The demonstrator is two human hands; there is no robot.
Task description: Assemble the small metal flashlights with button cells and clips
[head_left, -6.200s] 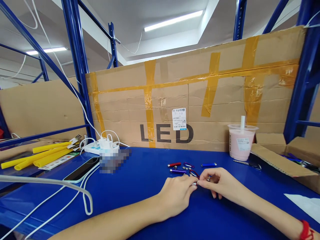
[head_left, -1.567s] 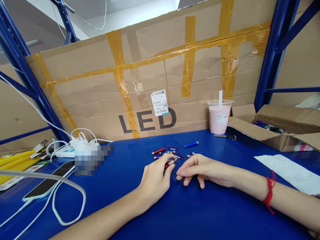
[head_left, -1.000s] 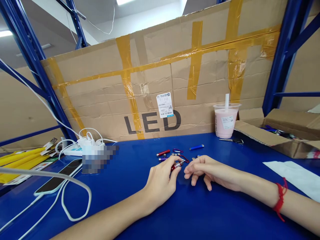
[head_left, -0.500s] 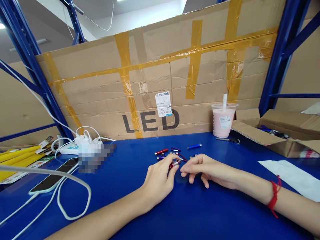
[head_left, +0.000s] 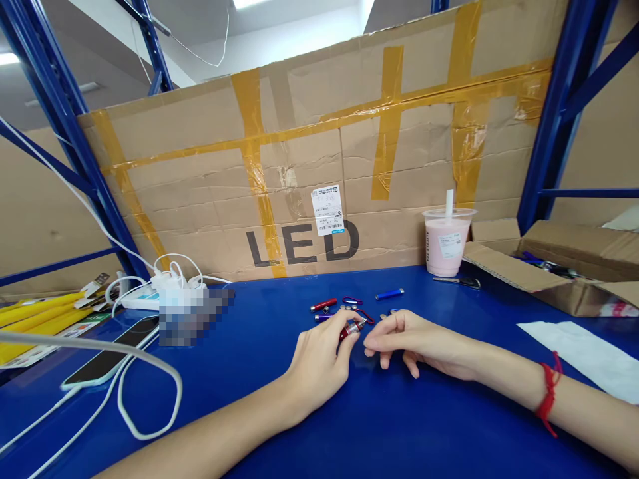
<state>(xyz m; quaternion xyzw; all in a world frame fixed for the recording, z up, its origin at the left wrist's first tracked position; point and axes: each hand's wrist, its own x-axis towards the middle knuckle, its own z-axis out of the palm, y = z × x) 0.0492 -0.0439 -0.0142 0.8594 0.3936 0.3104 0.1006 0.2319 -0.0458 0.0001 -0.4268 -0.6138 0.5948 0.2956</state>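
My left hand (head_left: 319,362) rests on the blue table (head_left: 279,426) and pinches a small red keychain flashlight (head_left: 351,329) between thumb and fingers. My right hand (head_left: 414,338) lies just to its right, fingertips pinched together close to the flashlight's end; whether a tiny part sits between them I cannot tell. Behind the hands lie a red flashlight (head_left: 323,305), a blue flashlight (head_left: 389,294), a purple one (head_left: 323,317), carabiner clips (head_left: 352,301) and several small button cells.
A taped cardboard wall marked LED (head_left: 302,243) closes the back. A pink drink cup with straw (head_left: 446,243) and an open cardboard box (head_left: 549,266) stand at right, white paper (head_left: 584,351) near it. A phone (head_left: 107,360), white cables (head_left: 144,399), a power strip and yellow tubes (head_left: 34,313) sit left.
Over six seconds my left hand has picked up the red flashlight. In the last second both hands hold nearly still; only the view shifts slightly.
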